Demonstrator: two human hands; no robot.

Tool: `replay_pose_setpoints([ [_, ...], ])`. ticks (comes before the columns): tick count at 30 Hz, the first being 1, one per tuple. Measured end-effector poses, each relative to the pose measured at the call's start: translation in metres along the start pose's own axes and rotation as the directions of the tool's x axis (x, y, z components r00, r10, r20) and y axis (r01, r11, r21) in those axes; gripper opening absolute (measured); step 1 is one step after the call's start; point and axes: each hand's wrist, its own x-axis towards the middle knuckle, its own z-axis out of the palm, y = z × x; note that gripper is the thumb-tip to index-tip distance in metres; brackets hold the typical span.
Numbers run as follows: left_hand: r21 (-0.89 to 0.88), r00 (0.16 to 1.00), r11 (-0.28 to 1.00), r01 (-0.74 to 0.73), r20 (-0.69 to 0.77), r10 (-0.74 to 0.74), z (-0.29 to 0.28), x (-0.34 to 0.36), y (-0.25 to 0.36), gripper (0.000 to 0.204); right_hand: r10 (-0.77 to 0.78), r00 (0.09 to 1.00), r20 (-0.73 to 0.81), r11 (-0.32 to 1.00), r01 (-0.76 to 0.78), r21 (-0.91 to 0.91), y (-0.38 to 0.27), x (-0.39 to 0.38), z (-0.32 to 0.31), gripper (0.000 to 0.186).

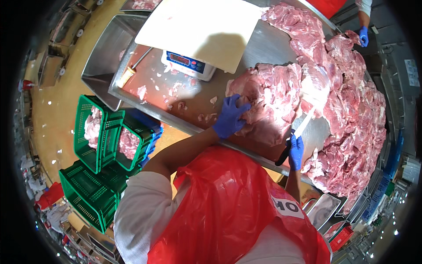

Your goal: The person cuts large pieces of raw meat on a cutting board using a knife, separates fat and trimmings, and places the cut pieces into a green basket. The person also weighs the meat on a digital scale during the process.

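My left hand (227,116), in a blue glove, rests on a large slab of raw meat (269,101), its fingers spread and slightly bent. At the slab's lower right, my right hand (295,152), also gloved, is closed round the black handle of a knife (302,128), its pale blade pointing up and right. A long heap of raw meat (351,145) covers the right side of the steel table (179,123).
A digital scale (197,72) stands under a white board (184,17). A tool with a pale handle (125,78) lies at left. Steel bins (105,48) and green crates (83,193), some holding meat, flank the table. A co-worker's gloved hand (363,35) reaches in at top right.
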Motion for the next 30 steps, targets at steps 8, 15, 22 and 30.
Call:
replay_pose_setpoints([
  [8, 0.034, 0.979, 0.978, -0.204, 0.033, 0.203, -0.021, 0.046, 0.042, 0.063, -0.191, 0.978, -0.089, 0.935, 0.154, -0.319, -0.036, 0.01, 0.018, 0.018],
  [15, 0.37, 0.887, 0.894, -0.252, 0.459, 0.06, 0.037, 0.105, 0.023, 0.04, -0.207, 0.962, -0.177, 0.968, 0.175, -0.182, -0.028, 0.006, 0.017, 0.019],
  [22, -0.257, 0.887, 0.961, -0.106, 0.412, 0.208, -0.001, 0.075, 0.027, 0.034, -0.039, 0.97, -0.241, 0.999, 0.037, -0.012, -0.004, -0.016, -0.01, 0.02],
  [30, -0.187, 0.844, 0.832, 0.522, 0.25, -0.474, 0.015, 0.061, -0.083, 0.047, -0.099, 0.995, 0.014, 0.991, 0.097, 0.088, 0.014, 0.033, -0.003, 0.021],
])
